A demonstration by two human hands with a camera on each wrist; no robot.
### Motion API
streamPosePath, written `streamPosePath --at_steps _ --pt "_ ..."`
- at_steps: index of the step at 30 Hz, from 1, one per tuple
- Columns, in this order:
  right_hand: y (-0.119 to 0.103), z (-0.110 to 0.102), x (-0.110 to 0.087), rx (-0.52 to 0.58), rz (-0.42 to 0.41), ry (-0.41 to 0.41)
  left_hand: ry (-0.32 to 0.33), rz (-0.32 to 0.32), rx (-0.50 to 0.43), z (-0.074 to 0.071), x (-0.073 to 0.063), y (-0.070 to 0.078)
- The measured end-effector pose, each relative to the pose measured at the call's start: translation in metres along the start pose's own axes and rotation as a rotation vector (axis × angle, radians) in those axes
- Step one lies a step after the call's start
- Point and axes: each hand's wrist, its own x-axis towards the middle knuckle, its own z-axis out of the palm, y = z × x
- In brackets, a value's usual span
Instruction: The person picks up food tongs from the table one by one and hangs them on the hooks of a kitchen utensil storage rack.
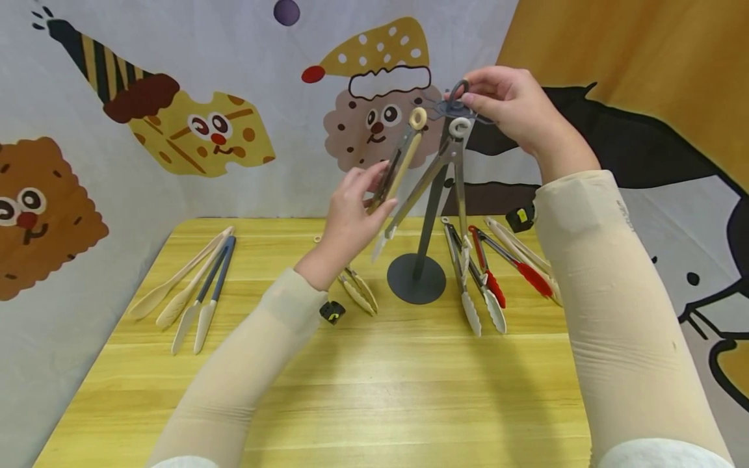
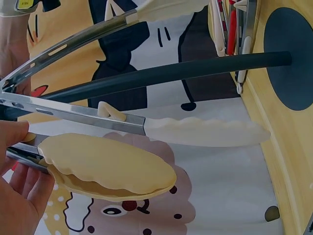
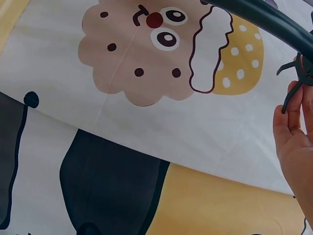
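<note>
My left hand grips a pair of metal tongs by its arms, a pale yellow ring at the top. In the left wrist view its yellow scalloped heads lie close together. My right hand pinches the loop on top of a dark stand; in the right wrist view its fingers are at the stand's hooks. From the stand hang white-tipped tongs with a white ring, arms spread. The yellow ring is just left of the hooks in the head view.
Cream tongs and blue-handled tongs lie at the table's left. Behind my left wrist are yellow-tipped tongs. White-tipped tongs, red-tipped tongs and beige tongs lie right of the round base.
</note>
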Motion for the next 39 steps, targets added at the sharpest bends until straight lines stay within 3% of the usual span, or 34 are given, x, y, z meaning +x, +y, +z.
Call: streamPosePath --at_steps 7,17,27,32,39 --pt "0.001 0.000 0.001 -0.001 -0.002 0.005 0.013 0.038 -0.012 0.002 0.001 0.005" --pt "0.000 0.000 0.002 0.020 0.011 0.006 -0.017 0.012 -0.010 0.004 0.003 0.011" --pt "0.001 0.000 0.002 0.035 0.025 0.015 -0.004 0.053 0.060 0.007 0.004 0.010" --pt "0.001 0.000 0.001 0.048 0.024 0.016 -0.012 0.077 0.148 0.010 0.004 0.010" --pt "0.002 0.001 0.001 0.042 0.031 0.023 -0.037 0.056 0.193 0.012 0.005 0.012"
